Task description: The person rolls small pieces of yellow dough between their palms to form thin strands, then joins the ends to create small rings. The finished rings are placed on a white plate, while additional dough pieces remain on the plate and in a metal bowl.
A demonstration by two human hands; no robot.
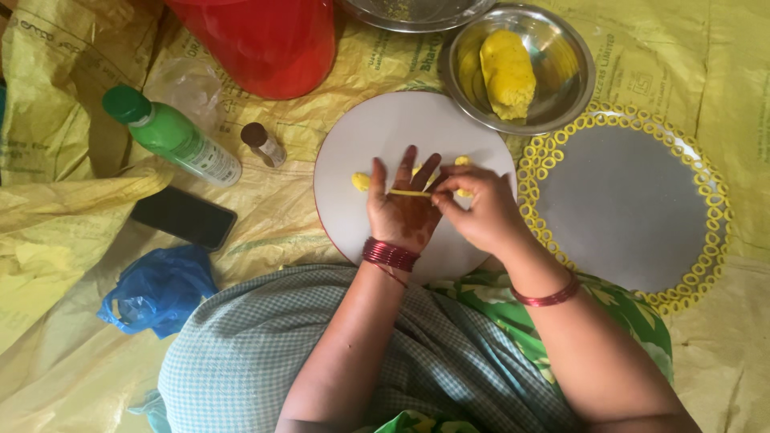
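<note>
My left hand (403,210) lies flat, fingers spread, on a round white board (377,132). A thin yellow dough strip (409,193) runs across its fingers. My right hand (476,210) pinches the strip's right end with thumb and fingertips. Small yellow dough bits (361,182) lie on the board beside the hands. A steel bowl (561,80) behind the board holds a large yellow dough lump (507,74). To the right, a round steel plate (626,200) has several small yellow dough rings (536,160) lined around its rim.
A red bucket (265,44) and a second steel bowl (417,12) stand at the back. A green bottle (172,136), a small brown-capped vial (263,144), a black phone (183,216) and a blue plastic bag (159,290) lie left on yellow sheeting (48,240).
</note>
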